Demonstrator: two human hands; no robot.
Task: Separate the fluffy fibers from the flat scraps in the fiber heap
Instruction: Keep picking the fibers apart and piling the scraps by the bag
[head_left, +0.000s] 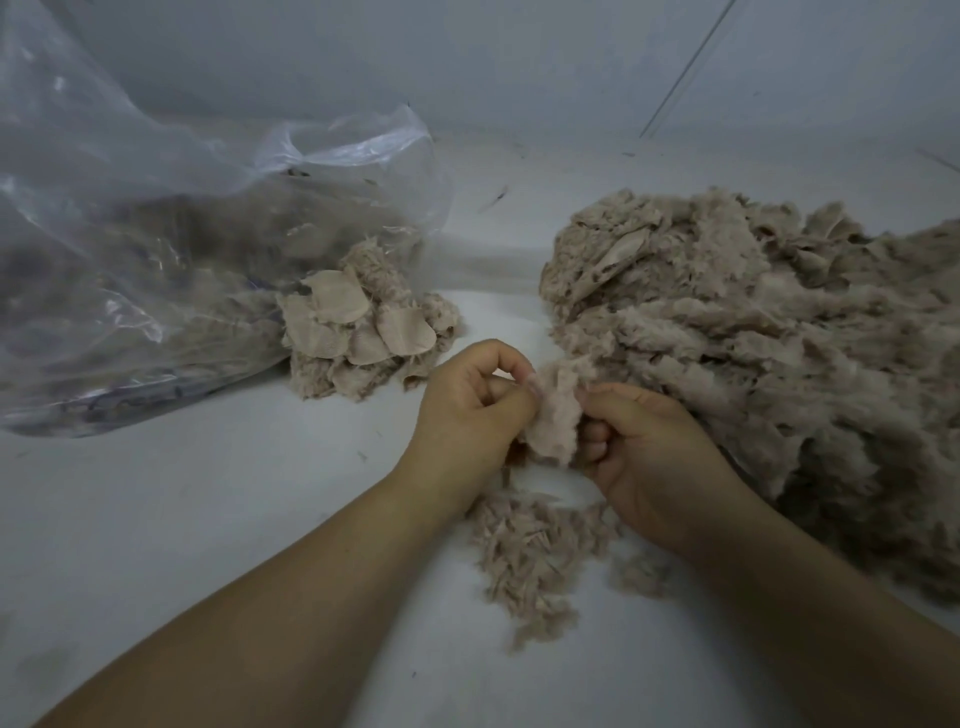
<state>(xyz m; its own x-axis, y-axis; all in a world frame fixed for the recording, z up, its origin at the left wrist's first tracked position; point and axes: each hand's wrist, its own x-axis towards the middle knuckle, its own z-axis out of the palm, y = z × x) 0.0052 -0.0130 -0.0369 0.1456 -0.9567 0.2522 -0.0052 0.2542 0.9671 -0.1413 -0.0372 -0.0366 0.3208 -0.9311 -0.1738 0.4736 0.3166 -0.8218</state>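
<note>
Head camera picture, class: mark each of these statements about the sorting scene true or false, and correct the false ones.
1. Both hands hold one fluffy piece between them. True: the left hand and the right hand pinch it.
2. The big heap lies on the person's left. False: it lies on the right.
3. The plastic bag is clear. True.
4. The flat scraps lie piled beside the bag's mouth. True.
5. The loose tufts below the hands sit inside the bag. False: they lie on the white surface.
</note>
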